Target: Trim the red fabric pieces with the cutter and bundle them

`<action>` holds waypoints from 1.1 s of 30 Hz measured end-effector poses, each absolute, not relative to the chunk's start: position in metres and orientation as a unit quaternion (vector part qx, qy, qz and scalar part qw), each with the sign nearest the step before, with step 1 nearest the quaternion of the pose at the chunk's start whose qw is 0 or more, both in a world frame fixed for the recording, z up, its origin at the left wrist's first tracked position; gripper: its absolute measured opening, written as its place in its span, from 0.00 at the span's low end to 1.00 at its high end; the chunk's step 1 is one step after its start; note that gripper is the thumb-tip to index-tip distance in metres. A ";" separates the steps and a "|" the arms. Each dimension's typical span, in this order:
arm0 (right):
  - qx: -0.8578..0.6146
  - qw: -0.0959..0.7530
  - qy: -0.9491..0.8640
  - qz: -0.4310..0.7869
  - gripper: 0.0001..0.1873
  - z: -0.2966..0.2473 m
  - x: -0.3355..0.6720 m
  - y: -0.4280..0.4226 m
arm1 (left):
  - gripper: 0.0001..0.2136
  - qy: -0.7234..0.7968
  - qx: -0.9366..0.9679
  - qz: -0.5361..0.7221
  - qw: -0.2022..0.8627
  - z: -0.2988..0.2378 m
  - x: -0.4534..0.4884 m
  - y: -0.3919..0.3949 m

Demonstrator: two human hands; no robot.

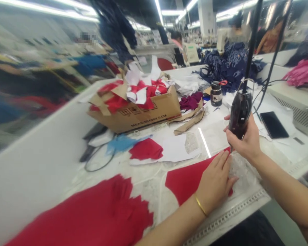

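Gripping a black handheld tool [238, 114] upright in the right hand [248, 138], wrapping thumb and fingers around its lower body, with fingertips showing past its far side. Holding its thin tip right at the far right corner of a red cloth piece [188, 177], just beside the fingertips of the left hand [217, 179]. Laying that left hand flat on the same cloth, stretching the fingers out nearly straight and close together, spreading the thumb off to the side, and leaving them all unclenched. Wearing a gold-coloured bracelet [200, 205] on the left wrist. Working on a pale surface [154, 191], with the red cloth piece lying near its edge beside a ruled strip [229, 216], a red cloth stack [89, 215] to the left, a full cardboard box [146, 116] beyond, and a phone [274, 124] to the right.
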State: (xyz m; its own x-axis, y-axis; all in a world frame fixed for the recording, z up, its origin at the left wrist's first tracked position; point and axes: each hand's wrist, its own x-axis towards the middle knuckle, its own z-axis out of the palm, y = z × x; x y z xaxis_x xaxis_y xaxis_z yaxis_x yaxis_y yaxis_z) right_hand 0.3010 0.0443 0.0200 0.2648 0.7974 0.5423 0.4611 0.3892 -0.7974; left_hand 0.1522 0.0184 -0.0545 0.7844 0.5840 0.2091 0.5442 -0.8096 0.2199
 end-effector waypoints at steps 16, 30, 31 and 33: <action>-0.533 0.674 -0.504 0.089 0.16 0.006 0.322 0.068 | 0.34 0.273 0.947 0.119 0.119 -0.062 0.176 0.037; -0.506 0.702 -0.493 0.088 0.17 -0.006 0.324 0.074 | 0.34 0.264 0.951 0.143 0.070 -0.070 0.176 0.038; -0.508 0.702 -0.492 0.085 0.17 -0.007 0.324 0.075 | 0.34 0.262 0.952 0.146 0.068 -0.070 0.177 0.038; -0.514 0.699 -0.491 0.072 0.16 -0.009 0.325 0.076 | 0.34 0.258 0.952 0.151 0.065 -0.070 0.177 0.039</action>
State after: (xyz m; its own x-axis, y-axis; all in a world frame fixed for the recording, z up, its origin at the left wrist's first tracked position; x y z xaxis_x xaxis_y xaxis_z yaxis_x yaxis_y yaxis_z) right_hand 0.3246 0.0763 -0.0091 0.5077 0.6058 0.6125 0.4044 0.4602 -0.7904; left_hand 0.1772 0.0387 -0.0701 0.8207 0.5116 0.2546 0.4721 -0.8580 0.2024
